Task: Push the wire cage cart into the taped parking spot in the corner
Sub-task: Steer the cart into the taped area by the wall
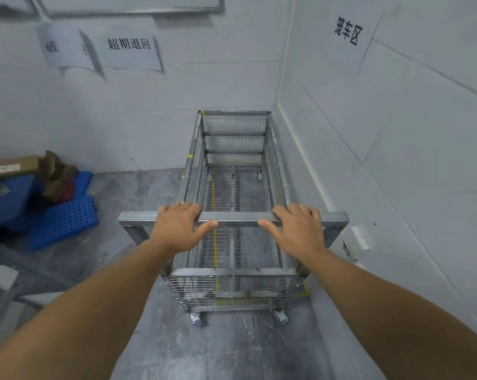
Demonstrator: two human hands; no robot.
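Floor (155,311): grey stone-look tiles, filling the lower half of the frame. Two white tiled walls meet in a corner at upper centre-right: back wall (177,105) and right wall (396,133).

Wire cage cart (233,204): one, centre of frame, long axis running toward the corner, far end just beside the back wall, right side near the right wall. Mesh sides, open top, no load inside. Yellow floor tape (215,242) shows through the mesh bottom as one line running lengthwise; a second short piece appears at the cart's lower right corner. The cart stands over the tape; whether it sits fully inside the marked outline I cannot tell. Casters: three visible, two at the near end, one at the far right.

Blue perforated pallets (64,218): at least two, left of frame, stacked askew, carrying cardboard boxes (18,165) and brown scraps.

Paper signs: three. Two on the back wall at upper left (129,48), one on the right wall at upper right (348,31).

Wall socket (356,239): one, low on the right wall, beside the handle end.

Hands: two, on the cart's near crossbar (236,218). Left hand (181,226) and right hand (297,229) each have fingers (295,209) wrapped over the top of the bar and thumb under, clamped on it.
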